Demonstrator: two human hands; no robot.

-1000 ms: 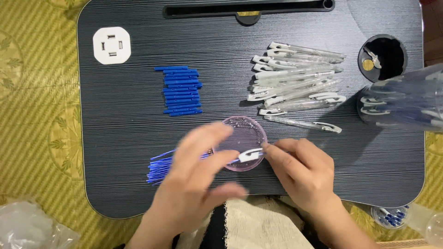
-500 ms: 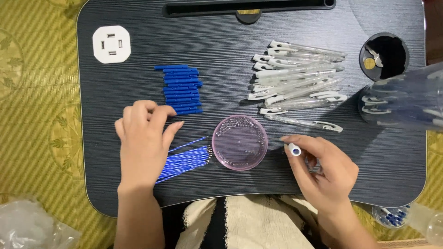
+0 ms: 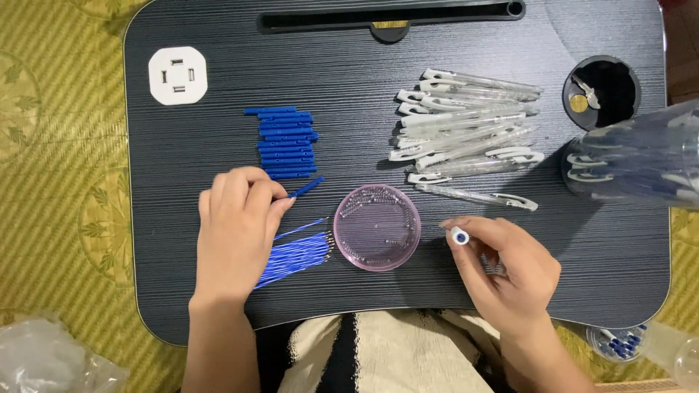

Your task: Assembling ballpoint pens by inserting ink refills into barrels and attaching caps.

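Left fingers (image 3: 271, 198) pinched on blue cap (image 3: 306, 187), caps row (image 3: 286, 142) just above | right fingers (image 3: 466, 227) clamped on pen (image 3: 459, 235), end up | dish (image 3: 377, 227) between hands on desk (image 3: 182, 145)

A white square socket block (image 3: 178, 75) sits at ten o'clock on the dark bench (image 3: 349, 58). A round cup hole (image 3: 601, 92) at two o'clock holds keys. Crumpled clear plastic (image 3: 44, 360) lies at seven o'clock on the yellow mat (image 3: 51, 182).
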